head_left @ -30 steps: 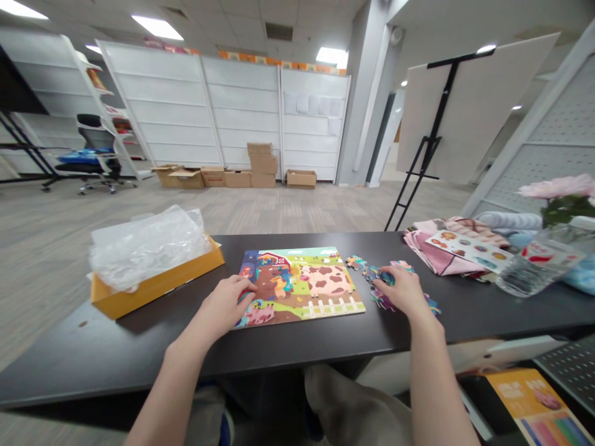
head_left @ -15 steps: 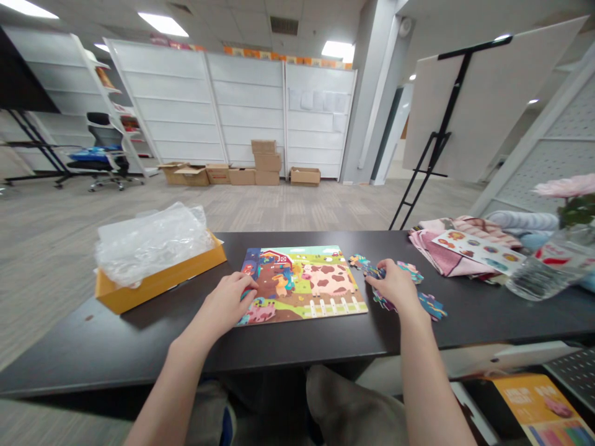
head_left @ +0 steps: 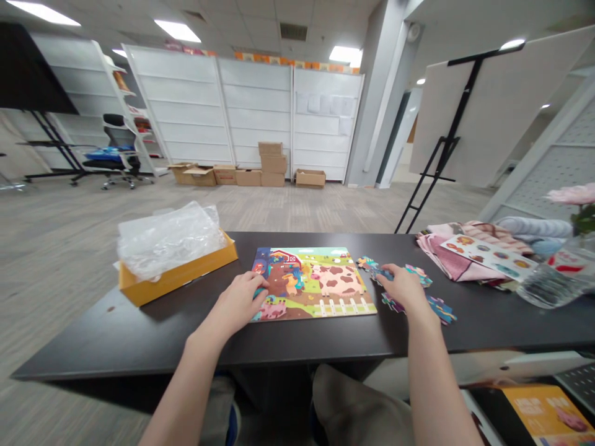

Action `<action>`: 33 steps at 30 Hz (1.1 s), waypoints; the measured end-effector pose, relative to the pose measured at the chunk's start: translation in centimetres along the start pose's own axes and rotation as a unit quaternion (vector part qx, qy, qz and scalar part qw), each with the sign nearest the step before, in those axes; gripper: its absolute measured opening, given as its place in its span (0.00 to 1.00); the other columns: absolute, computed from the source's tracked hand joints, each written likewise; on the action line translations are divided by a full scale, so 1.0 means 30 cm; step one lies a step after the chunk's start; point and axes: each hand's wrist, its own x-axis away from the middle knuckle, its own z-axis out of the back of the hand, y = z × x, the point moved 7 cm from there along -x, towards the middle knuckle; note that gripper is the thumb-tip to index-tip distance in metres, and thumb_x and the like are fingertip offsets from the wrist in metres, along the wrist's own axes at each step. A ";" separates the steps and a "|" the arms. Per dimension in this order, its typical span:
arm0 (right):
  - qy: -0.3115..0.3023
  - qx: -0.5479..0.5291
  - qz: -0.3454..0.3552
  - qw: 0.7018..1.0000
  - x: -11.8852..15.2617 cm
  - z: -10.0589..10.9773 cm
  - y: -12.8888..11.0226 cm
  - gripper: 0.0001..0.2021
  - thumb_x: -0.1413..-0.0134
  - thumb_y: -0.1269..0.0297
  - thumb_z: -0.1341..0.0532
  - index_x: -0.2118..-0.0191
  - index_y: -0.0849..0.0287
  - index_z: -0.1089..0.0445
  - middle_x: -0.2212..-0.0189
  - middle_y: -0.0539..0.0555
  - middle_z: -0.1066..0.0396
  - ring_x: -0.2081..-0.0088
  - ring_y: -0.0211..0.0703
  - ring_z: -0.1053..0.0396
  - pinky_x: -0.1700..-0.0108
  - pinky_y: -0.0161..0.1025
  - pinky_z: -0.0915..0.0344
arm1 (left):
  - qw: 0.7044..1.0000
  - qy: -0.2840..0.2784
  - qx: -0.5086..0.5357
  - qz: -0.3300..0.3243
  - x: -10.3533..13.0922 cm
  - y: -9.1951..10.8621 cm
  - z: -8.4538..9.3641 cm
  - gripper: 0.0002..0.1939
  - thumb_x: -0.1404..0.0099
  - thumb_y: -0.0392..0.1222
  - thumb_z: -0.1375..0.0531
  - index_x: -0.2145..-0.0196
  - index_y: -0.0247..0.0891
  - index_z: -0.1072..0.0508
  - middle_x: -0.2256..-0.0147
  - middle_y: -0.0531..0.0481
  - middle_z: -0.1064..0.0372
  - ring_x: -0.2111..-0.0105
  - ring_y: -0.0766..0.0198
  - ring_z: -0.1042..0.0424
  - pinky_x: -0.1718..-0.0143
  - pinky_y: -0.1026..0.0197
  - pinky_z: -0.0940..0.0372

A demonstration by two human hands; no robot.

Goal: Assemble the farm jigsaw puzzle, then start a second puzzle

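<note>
A farm-picture puzzle board (head_left: 320, 291) with a cow, a red barn and a white fence lies flat on the dark table. My left hand (head_left: 242, 300) is at its left edge, fingers bent and closed over the border. A bit of blue shows under the fingertips; whether it is a loose piece I cannot tell. To the right of the board, my right hand (head_left: 403, 286) pinches a bluish puzzle piece (head_left: 383, 274). Around that hand lie several more loose pieces (head_left: 441, 310), partly covered by it.
A yellow box (head_left: 181, 282) holding clear plastic wrapping (head_left: 170, 238) stands on the table (head_left: 195, 347) at left. At right are folded pink cloths (head_left: 449, 263), a sticker sheet (head_left: 488, 255) and a clear bottle with a flower (head_left: 551, 282). Cardboard boxes (head_left: 272, 164) stand beyond.
The whole view has shifted slightly, so things sit further right. My right hand stays over the loose pieces, and the bluish piece shows a little differently at its fingertips. My left hand stays on the board's edge.
</note>
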 end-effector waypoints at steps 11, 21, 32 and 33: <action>-0.028 -0.026 -0.012 0.999 -0.027 -0.025 0.009 0.23 0.43 0.53 0.38 0.48 0.64 0.27 0.56 0.66 0.22 0.57 0.59 0.23 0.57 0.45 0.34 | 1.000 0.000 0.004 -0.002 0.001 0.017 0.012 0.13 0.32 0.41 0.46 0.57 0.40 0.23 0.51 0.42 0.28 0.48 0.50 0.30 0.45 0.49 0.34; -0.032 -0.027 -0.016 0.999 -0.033 -0.041 0.011 0.25 0.43 0.52 0.38 0.46 0.66 0.29 0.52 0.67 0.23 0.53 0.59 0.24 0.53 0.45 0.34 | 1.000 -0.014 -0.001 0.008 0.008 0.025 0.017 0.13 0.31 0.40 0.47 0.56 0.40 0.24 0.49 0.41 0.29 0.47 0.51 0.31 0.43 0.49 0.36; -0.025 -0.032 0.000 0.999 -0.034 -0.046 -0.007 0.27 0.46 0.52 0.37 0.46 0.66 0.30 0.54 0.68 0.23 0.52 0.60 0.25 0.53 0.46 0.33 | 1.000 -0.021 0.002 0.004 0.011 0.032 0.018 0.13 0.30 0.41 0.46 0.54 0.39 0.24 0.49 0.41 0.29 0.46 0.51 0.32 0.42 0.48 0.36; -0.020 -0.043 -0.001 0.999 -0.033 -0.042 -0.012 0.26 0.46 0.53 0.36 0.46 0.66 0.30 0.54 0.67 0.23 0.53 0.60 0.24 0.53 0.45 0.33 | 1.000 -0.020 0.003 0.003 0.011 0.034 0.019 0.13 0.30 0.41 0.46 0.54 0.39 0.24 0.49 0.40 0.29 0.46 0.51 0.32 0.42 0.48 0.36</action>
